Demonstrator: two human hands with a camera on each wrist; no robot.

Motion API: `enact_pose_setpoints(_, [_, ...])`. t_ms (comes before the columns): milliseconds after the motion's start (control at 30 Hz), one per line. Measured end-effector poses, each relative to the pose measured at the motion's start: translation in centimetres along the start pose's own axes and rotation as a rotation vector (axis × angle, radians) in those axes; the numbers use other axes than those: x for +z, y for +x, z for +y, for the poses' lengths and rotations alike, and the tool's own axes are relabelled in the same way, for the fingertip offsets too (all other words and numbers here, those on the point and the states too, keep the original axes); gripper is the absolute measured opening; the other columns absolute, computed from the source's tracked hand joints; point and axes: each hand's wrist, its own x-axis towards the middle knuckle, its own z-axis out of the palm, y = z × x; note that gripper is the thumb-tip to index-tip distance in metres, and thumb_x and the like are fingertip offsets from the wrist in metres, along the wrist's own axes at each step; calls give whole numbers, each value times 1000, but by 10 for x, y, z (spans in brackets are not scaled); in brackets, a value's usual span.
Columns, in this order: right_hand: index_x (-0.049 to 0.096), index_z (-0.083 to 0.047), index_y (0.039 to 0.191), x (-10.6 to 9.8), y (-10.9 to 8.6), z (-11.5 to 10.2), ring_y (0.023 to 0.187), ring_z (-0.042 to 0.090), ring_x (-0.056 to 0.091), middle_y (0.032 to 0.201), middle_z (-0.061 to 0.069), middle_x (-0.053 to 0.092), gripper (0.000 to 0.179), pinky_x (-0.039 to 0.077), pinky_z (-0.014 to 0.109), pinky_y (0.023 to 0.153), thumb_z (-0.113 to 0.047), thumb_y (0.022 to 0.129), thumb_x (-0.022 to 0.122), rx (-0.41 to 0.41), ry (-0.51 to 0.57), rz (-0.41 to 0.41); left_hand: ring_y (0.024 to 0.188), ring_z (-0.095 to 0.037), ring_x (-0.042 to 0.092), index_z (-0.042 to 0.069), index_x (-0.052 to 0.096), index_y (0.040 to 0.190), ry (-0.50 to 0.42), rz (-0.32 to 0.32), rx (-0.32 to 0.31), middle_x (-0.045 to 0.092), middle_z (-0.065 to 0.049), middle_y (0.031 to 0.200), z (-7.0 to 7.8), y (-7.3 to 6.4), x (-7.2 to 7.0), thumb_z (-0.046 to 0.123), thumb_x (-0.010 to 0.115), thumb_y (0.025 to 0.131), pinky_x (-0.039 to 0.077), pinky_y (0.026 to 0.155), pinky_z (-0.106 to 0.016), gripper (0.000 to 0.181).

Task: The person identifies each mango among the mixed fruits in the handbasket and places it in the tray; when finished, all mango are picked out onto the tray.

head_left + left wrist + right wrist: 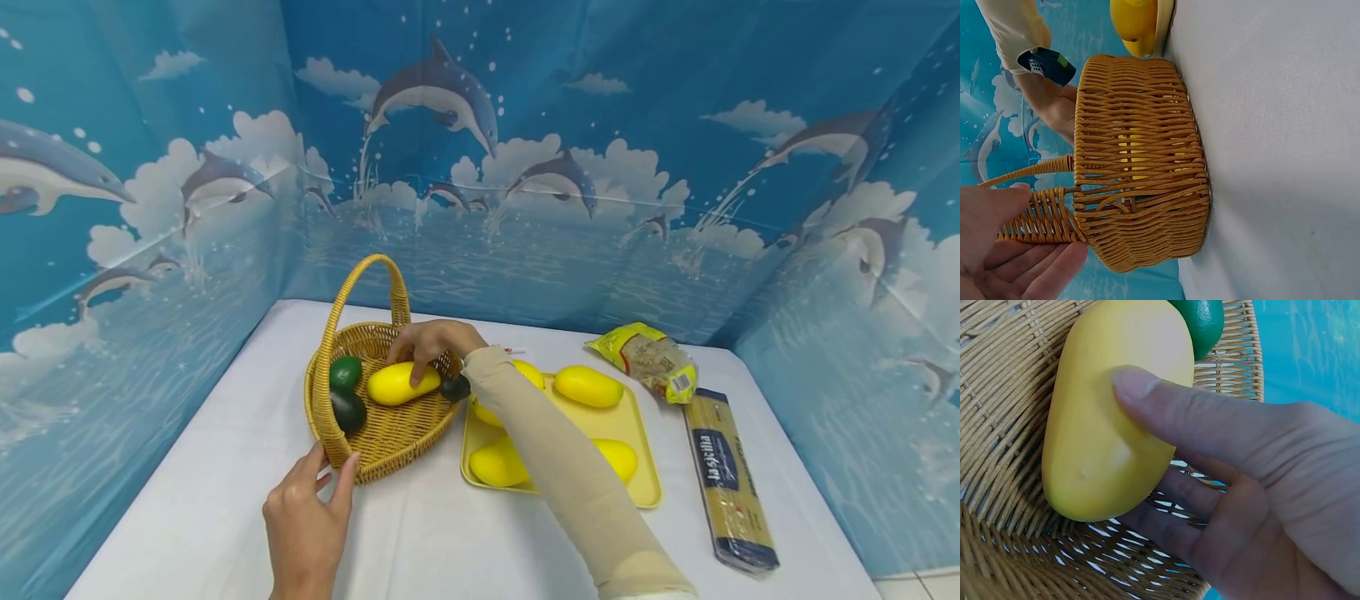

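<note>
My right hand point(435, 340) reaches into a wicker basket point(405, 457) and grips a yellow mango point(392, 387), thumb on its side in the right wrist view; the other fingers are partly hidden behind it. The mango lies low inside, close to the woven bottom. To its left sit a green avocado-like fruit point(345, 372) and a darker one point(348, 411). At the basket's near left side, my left hand point(307, 510) pinches the base of the arched handle point(1054, 215), thumb on one side and fingers on the other.
Right of the basket, a yellow tray point(649, 483) holds several mangoes point(588, 386), partly covered by my right sleeve point(570, 475). Farther right are a yellow plastic bag point(648, 358) and a spaghetti pack point(727, 479). A dolphin-print curtain point(480, 250) surrounds the white table point(435, 542).
</note>
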Motion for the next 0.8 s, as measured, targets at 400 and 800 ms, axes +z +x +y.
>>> enact_pose_setpoints(400, [62,-13,153,-13,-21,-6,136,23,62,152,6,63,62,56,28,111,-11,95,85,-95,-71,11,91,-44,80,-11,75,111,2,-13,-28,79,-27,101,3,0,-1,5,90,89,69,71,-48,31])
enact_pose_setpoints(800, [60,-8,153,-25,-75,-22,137,24,61,158,10,57,62,54,32,116,-7,96,84,-196,-88,40,89,-45,79,-12,75,113,7,-11,-31,78,-29,99,4,-2,-3,7,90,90,69,71,-50,34])
